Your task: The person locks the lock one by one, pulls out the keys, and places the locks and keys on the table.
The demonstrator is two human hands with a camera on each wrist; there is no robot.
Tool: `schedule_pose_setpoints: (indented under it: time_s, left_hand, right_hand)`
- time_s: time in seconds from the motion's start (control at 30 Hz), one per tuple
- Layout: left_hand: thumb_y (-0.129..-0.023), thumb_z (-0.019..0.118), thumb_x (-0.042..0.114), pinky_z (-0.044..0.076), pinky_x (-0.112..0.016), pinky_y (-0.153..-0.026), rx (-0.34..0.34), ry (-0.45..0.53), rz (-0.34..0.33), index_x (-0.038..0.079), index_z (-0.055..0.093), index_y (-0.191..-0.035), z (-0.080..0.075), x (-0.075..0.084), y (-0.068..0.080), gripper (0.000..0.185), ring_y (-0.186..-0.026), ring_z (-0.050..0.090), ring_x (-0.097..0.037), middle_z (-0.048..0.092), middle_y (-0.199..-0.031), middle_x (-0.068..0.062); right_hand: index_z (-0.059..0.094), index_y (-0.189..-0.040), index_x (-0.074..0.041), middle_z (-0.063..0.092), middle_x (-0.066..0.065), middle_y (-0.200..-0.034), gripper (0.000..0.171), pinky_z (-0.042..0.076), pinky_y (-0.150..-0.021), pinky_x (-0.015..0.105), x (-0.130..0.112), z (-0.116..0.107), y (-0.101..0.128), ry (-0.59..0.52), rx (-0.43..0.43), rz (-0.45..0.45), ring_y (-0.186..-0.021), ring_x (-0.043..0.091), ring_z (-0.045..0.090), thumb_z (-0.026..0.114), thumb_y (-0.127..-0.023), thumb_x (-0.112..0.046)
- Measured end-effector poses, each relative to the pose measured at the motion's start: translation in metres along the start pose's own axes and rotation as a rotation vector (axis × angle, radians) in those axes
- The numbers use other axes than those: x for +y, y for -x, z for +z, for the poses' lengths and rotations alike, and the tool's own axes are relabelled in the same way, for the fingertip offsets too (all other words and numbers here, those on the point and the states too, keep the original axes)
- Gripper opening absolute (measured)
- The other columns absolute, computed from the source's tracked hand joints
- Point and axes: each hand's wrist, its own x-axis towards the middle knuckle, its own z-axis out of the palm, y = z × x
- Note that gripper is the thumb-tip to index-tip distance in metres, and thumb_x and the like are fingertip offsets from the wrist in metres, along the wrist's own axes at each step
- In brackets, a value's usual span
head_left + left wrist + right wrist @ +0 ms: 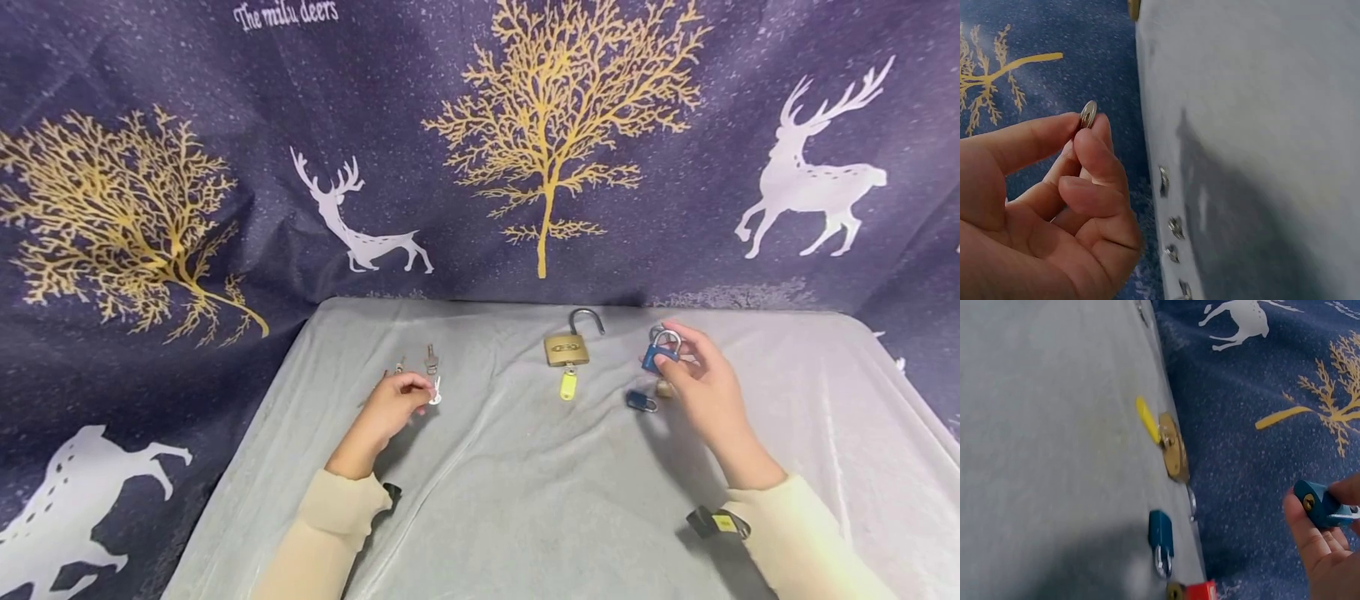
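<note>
My left hand (390, 408) pinches a small silver key (437, 392) between thumb and forefinger, above the left part of the table. In the left wrist view the key (1088, 114) shows its rounded end past the fingertips. On the right, my right hand (708, 392) holds a blue padlock (660, 357) with its silver shackle upward. A brass keyhole shows on that padlock (1316, 503) in the right wrist view. Below this hand lie a smaller blue padlock (641, 402) and a brass-coloured piece (664, 389), partly hidden by the hand.
A large brass padlock (567, 350) with a raised shackle and a yellow tag (568, 385) lies mid-table. Several keys lie beyond my left hand, one key (431, 360) upright in view. A red item (1200, 591) sits at the right wrist view's bottom edge. Grey cloth (510, 500) covers the table.
</note>
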Motion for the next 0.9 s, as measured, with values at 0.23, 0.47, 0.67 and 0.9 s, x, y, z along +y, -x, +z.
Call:
schedule_pose_setpoints:
  time_s: [0.23,0.47,0.67,0.9]
  left_hand:
    - [-0.092,0.063,0.005,0.043,-0.026,-0.058,-0.037,-0.068,-0.007,-0.004,0.070,-0.099,-0.008,-0.010,0.004,0.014,-0.070,0.056,-0.017,0.065,-0.083,-0.006]
    - [-0.084,0.066,0.002,0.042,-0.024,-0.059,-0.088,-0.158,0.018,-0.004,0.069,-0.087,-0.013,-0.018,0.007,0.007,-0.063,0.053,-0.013,0.063,-0.075,-0.002]
    - [-0.080,0.067,-0.002,0.043,-0.022,-0.057,-0.123,-0.207,0.054,-0.006,0.068,-0.083,-0.012,-0.023,0.008,0.005,-0.060,0.051,-0.010,0.061,-0.071,0.001]
    - [-0.079,0.068,0.002,0.041,-0.023,-0.058,-0.101,-0.293,0.055,-0.003,0.068,-0.079,-0.011,-0.022,0.010,0.006,-0.060,0.049,-0.009,0.057,-0.066,0.003]
  right_hand:
    - [0.050,-0.146,-0.009,0.055,-0.008,-0.105,0.051,0.058,-0.069,0.018,0.009,-0.013,0.006,0.086,-0.033,0.035,-0.084,-0.007,0.068,0.066,-0.098,-0.012]
    - [0.052,-0.143,-0.007,0.062,-0.022,-0.100,0.050,0.056,-0.071,0.017,0.011,-0.023,0.014,0.161,-0.097,0.029,-0.083,-0.006,0.069,0.067,-0.097,-0.015]
    - [0.053,-0.140,-0.001,0.063,-0.022,-0.098,0.047,0.056,-0.073,0.016,0.015,-0.028,0.020,0.190,-0.155,0.012,-0.083,-0.006,0.069,0.066,-0.098,-0.014]
    - [0.052,-0.141,-0.002,0.063,-0.006,-0.102,0.047,0.057,-0.073,0.020,0.020,-0.032,0.024,0.246,-0.209,0.032,-0.086,-0.009,0.067,0.065,-0.099,-0.015]
